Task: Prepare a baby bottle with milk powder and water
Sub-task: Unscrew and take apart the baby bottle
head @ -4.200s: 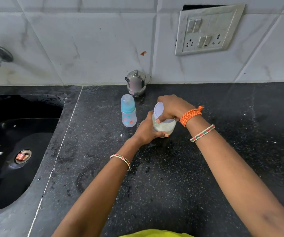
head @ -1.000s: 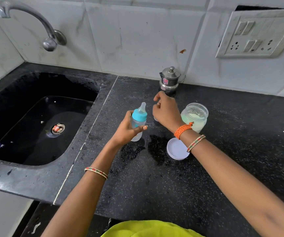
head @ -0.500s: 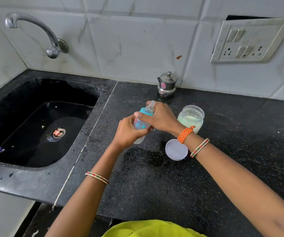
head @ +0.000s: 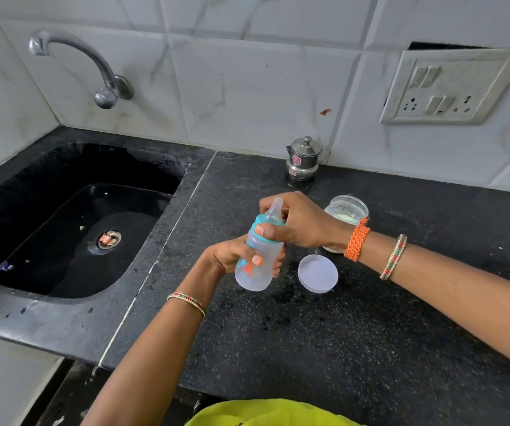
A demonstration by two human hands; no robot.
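Note:
A clear baby bottle (head: 255, 272) with a teal collar and a soft teat hangs tilted above the black counter (head: 324, 333). My left hand (head: 232, 256) wraps its body from the left. My right hand (head: 299, 224) is closed around the teal collar, thumb in front, with the teat poking up past the fingers. Behind my right wrist stands an open glass jar (head: 346, 210) of pale milk powder. The jar's white lid (head: 318, 273) lies flat on the counter in front of it.
A small lidded steel pot (head: 304, 161) stands at the tiled wall. The black sink (head: 72, 229) fills the left, with a steel tap (head: 93, 72) over it. A switch and socket plate (head: 450, 86) is on the wall at right.
The jar was opened and its lid laid down. My left hand lifted the bottle off the counter, and my right hand closed on its collar; both have drawn slightly nearer to me.

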